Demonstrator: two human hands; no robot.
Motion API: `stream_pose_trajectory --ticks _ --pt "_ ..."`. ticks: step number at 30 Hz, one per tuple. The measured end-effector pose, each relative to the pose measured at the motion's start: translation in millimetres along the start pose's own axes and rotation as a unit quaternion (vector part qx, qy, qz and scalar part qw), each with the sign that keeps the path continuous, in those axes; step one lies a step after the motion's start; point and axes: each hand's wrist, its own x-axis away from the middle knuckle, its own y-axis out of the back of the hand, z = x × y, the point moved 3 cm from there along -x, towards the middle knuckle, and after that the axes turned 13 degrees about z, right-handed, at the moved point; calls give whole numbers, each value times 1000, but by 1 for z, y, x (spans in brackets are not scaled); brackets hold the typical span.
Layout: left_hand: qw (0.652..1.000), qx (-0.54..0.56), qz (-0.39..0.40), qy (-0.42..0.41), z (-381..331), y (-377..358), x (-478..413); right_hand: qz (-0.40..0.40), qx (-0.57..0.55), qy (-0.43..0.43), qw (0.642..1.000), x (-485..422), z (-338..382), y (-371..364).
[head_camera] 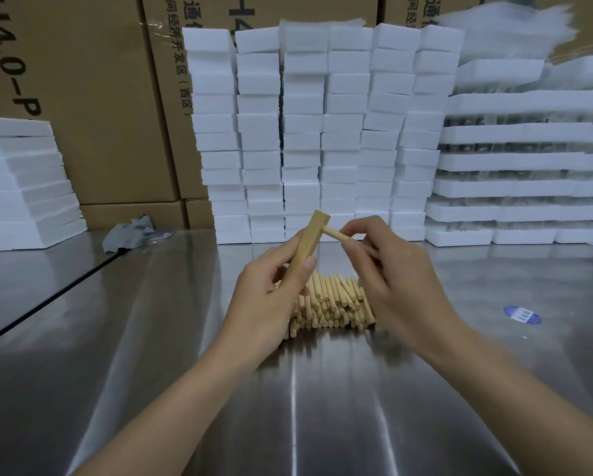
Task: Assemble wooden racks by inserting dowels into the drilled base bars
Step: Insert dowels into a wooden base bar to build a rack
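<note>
Head view, nearest first: two bare forearms reach in from 5 and 7 o'clock over a shiny metal table [171, 389]; at the middle of the frame they meet above a pile of dowels [332, 304], which lies on the table just beyond the wrists and partly under the hands.

The left hand [271, 297] grips the lower half of a base bar [308, 249], thumb and fingers curled round it, with the bar tilted up toward 1 o'clock. The right hand [394, 280], at 3 o'clock of the bar, pinches a single dowel [336, 234] between thumb and fingertips. The dowel's far end meets the bar's side face near its top end; how deep it sits I cannot tell.

Risks, as I judge them: the dowel goes in aslant, so a push could jam it or chip the hole's edge; the bar is held only low down, so pressure near its top could twist it in the grip; a dropped wrist could scatter the loose pile and send pieces rolling.

Farther off, a blue sticker [522, 315] sits at 3 o'clock and a crumpled grey rag [130, 231] at 10 o'clock; behind stand stacks of white foam blocks [308, 132], and cardboard boxes [82, 97] at 11 o'clock.
</note>
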Motion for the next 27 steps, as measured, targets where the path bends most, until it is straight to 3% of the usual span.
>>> stream_pose_trajectory --ticks 6,10,14,15,18,22,25,26,27 --pt "998 -59 -5 -19 -3 -2 2 -2 -123 -67 990 0 0 -3" --pt "997 -71 -5 -13 -4 1 2 53 -272 -123 953 -2 0 -4" --pt "996 -89 0 -17 -3 -1 2 40 -234 -104 966 -1 7 -1" --pt "996 -89 -3 -18 -3 0 2 44 -262 -115 957 -1 7 -2" --pt "996 -80 -9 -23 -6 3 2 76 -424 -158 888 0 10 -5" --pt "997 -82 1 -18 -8 0 3 61 -401 -173 898 0 9 -5" --pt "997 -81 1 -19 -7 2 4 117 -502 -203 833 -2 10 -7" --pt "996 -83 3 -19 -7 3 5 120 -493 -205 837 -2 10 -6" --pt "996 -87 7 -17 -7 3 5 108 -447 -201 865 -2 9 -5"
